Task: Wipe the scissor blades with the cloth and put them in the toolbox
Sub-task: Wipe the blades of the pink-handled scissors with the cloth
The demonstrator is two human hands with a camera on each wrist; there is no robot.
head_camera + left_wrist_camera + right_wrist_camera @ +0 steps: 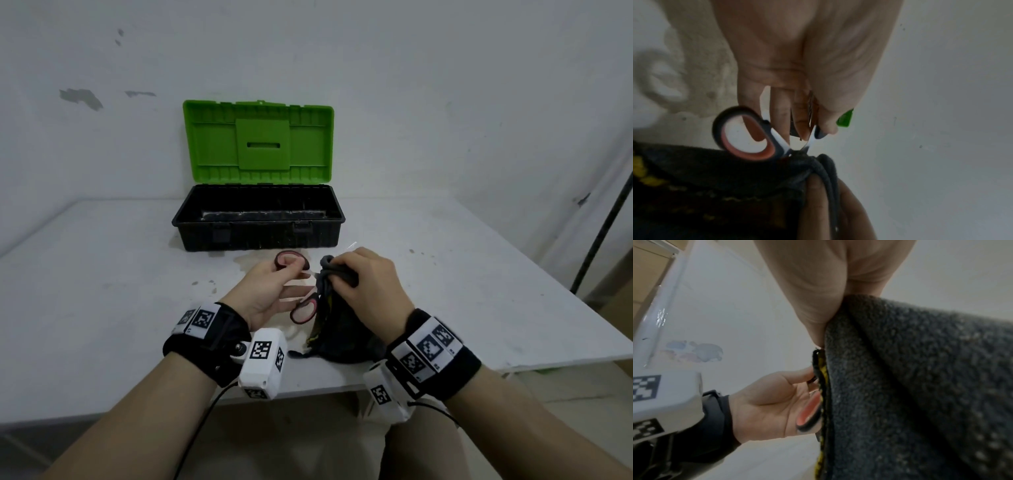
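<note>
My left hand (270, 291) holds the scissors (303, 310) by their dark handles with pink-orange lining, thumb in the far loop (289, 260). The handles are spread apart. In the left wrist view the near handle loop (745, 135) lies against the cloth. My right hand (366, 287) grips a dark grey cloth (337, 315) with a yellow-stitched edge, bunched around the blades, which are hidden; a thin shiny tip (352, 245) pokes out beyond the knuckles. The toolbox (258, 219), black with a green lid (258, 142) standing open, sits behind the hands.
A white table (102, 274) carries everything, with its front edge near my wrists and its right edge running diagonally. A stained white wall stands close behind the toolbox. A dark pole (603, 229) leans at the far right.
</note>
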